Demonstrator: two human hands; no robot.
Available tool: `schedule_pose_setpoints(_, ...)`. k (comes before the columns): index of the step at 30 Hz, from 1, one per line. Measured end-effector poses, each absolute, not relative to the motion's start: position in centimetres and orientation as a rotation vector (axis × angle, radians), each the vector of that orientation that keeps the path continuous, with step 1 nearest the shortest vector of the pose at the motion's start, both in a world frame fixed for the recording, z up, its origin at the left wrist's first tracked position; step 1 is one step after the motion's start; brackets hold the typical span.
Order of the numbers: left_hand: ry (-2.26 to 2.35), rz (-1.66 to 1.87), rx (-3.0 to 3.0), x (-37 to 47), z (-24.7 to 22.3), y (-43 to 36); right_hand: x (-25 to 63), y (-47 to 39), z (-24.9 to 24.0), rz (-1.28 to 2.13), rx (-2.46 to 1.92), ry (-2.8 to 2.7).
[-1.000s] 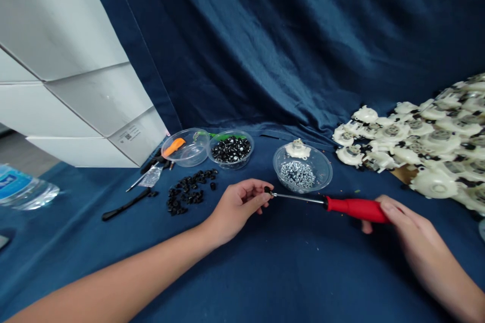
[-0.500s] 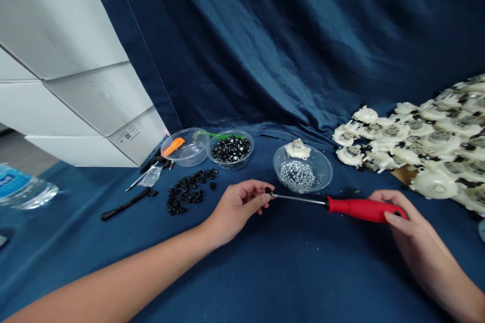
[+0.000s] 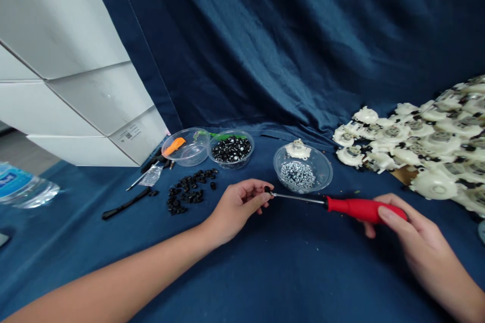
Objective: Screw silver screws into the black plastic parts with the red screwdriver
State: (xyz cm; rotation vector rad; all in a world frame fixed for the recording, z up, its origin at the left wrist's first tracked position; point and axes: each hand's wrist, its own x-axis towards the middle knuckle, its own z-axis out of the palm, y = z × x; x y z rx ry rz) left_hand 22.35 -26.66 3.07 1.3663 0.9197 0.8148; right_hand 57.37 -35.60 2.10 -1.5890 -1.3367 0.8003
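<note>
My left hand (image 3: 242, 207) pinches a small black plastic part (image 3: 268, 190) between thumb and fingertips. The tip of a red-handled screwdriver (image 3: 359, 209) meets that part from the right, its shaft nearly level. My right hand (image 3: 401, 227) is closed around the rear of the screwdriver handle. Whether a screw sits at the tip is too small to tell. Just behind the shaft stands a clear bowl (image 3: 324, 174) of small silver screws (image 3: 297, 175), with a cream plastic housing (image 3: 298, 150) on its far side.
Loose black parts (image 3: 185, 194) lie left of my left hand. Behind them are a bowl of black pieces (image 3: 232, 151) and a clear bowl with an orange object (image 3: 175, 146). Cream housings (image 3: 435, 186) pile up at right. White boxes (image 3: 87, 116) and a water bottle (image 3: 26, 186) stand left.
My right hand's fingers have shifted their grip around the screwdriver handle, with a fingertip now showing below it. My left hand and the black part stay nearly in place.
</note>
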Motion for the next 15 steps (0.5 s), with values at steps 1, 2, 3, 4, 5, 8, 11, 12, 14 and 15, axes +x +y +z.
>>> schedule_pose_setpoints(1,0.919,0.814,1.367,22.34,3.03,-26.67,57.6,-35.54,2.06,0.82,-1.613,-1.379)
schedule_pose_setpoints(2,0.918,0.813,1.369,22.33,2.99,-26.68,57.79,-35.48,1.99,0.837,-1.631,-1.402)
schedule_pose_setpoints(3,0.914,0.813,1.369,22.33,2.97,-26.69,57.94,-35.41,1.89,0.847,-1.636,-1.397)
schedule_pose_setpoints(4,0.909,0.813,1.369,22.34,2.96,-26.7,58.01,-35.34,1.74,0.85,-1.627,-1.368)
schedule_pose_setpoints(5,0.905,0.813,1.368,22.34,2.97,-26.71,58.03,-35.26,1.57,0.85,-1.607,-1.323)
schedule_pose_setpoints(8,0.893,0.81,1.365,22.36,3.03,-26.7,57.98,-35.11,1.21,0.839,-1.553,-1.225)
schedule_pose_setpoints(11,0.894,0.815,1.356,22.34,3.02,-26.67,58.0,-35.16,1.47,0.862,-1.573,-1.288)
schedule_pose_setpoints(12,0.894,0.817,1.353,22.32,3.01,-26.67,58.02,-35.19,1.64,0.87,-1.589,-1.322)
schedule_pose_setpoints(14,0.894,0.817,1.355,22.28,3.0,-26.69,58.02,-35.16,1.83,0.871,-1.626,-1.365)
schedule_pose_setpoints(15,0.893,0.811,1.36,22.27,3.02,-26.72,58.02,-35.07,1.79,0.85,-1.626,-1.353)
